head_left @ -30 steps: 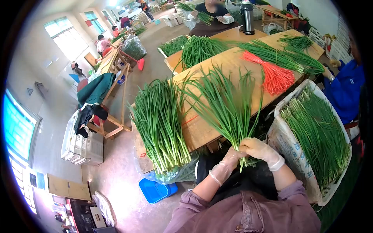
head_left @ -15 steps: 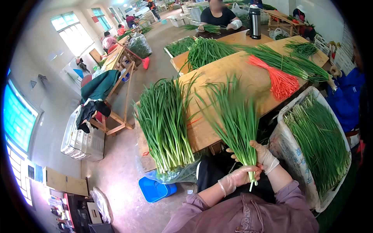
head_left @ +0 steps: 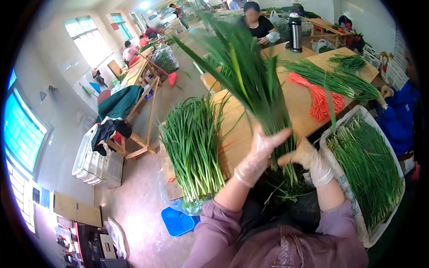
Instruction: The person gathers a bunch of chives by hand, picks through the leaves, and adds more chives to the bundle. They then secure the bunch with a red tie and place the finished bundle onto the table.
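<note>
The person's left hand (head_left: 259, 154), in a thin clear plastic glove, is raised in front of the chest with its fingers spread open and laid flat against the stalks of a tall bunch of long green garlic chives (head_left: 250, 76). The right hand (head_left: 308, 161), gloved the same way, has its fingers curled around the lower stalks of that bunch, just beside the left hand. The bunch stands nearly upright, tilted a little to the left, with its leaf tips fanning out high above the pale wooden surface (head_left: 241, 134) and its cut ends pointing down toward the person's lap. Loose green trimmings (head_left: 286, 187) lie on the dark apron below the hands.

On the wooden surface, to the left of the held bunch, lies a wide pile of green chives (head_left: 192, 143) with its white ends toward the near edge. Farther back on the same surface is a sheaf of orange-red ties (head_left: 319, 96), and beyond it another row of green chives (head_left: 330, 80). To the right of the hands stands a white basket lined with a printed sack (head_left: 333, 167), filled with chives laid lengthwise. A blue plastic stool (head_left: 176, 221) sits on the floor under the near left corner of the surface. A person in a blue jacket (head_left: 397, 111) works at the right edge, and a silver and black flask (head_left: 295, 24) stands on the far table.
</note>
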Tool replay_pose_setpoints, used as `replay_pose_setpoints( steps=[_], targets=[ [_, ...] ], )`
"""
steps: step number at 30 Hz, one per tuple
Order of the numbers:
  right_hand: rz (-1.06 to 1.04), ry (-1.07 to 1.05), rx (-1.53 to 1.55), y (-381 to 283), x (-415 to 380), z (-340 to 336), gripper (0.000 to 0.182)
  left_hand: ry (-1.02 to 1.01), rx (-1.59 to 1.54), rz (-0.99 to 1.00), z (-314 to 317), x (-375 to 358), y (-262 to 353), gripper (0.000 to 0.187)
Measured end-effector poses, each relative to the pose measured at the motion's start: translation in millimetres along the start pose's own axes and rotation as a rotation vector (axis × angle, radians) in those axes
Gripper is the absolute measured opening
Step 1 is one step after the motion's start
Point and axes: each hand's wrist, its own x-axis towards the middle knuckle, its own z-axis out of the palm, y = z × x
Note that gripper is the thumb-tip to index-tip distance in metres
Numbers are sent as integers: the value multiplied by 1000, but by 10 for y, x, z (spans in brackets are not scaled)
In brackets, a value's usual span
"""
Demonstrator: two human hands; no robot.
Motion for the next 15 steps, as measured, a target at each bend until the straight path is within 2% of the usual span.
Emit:
replay_pose_setpoints(
  steps=[2,4,5,6,8,9,10,11,12,13,14,15],
  targets=[
    [222,-24,-133,-414,268,-44,68,8,272,210,89,295,206,27],
    [-161,104,-435,-43,758,-154,60,-11,229,257,238,429,467,27],
    [-263,104,-245,-75,817,-165,54,-26,140,239,247,491,496,29],
    [-268,112,-244,-49,872,-197,54,-62,169,220,169,577,471,36],
    [-266,61,-352,103,984,-235,58,-75,158,161,62,579,429,35],
    [-158,12,-303,179,1008,-268,60,-97,185,182,-37,598,298,37],
    [-244,25,-401,268,1008,-283,61,-118,211,201,-136,605,156,40],
    [-227,-10,-415,192,937,-266,59,-133,155,148,-190,585,68,44],
    [-208,-43,-429,113,877,-257,56,-198,182,-118,-308,596,10,57],
    [-209,-40,-430,189,889,-292,56,-181,164,18,-345,601,-111,57],
    [-71,-188,-119,348,925,-348,54,-163,143,155,-324,600,-195,56],
    [69,-332,196,506,979,-368,52,-166,142,154,-278,587,-206,56]
  ],
)
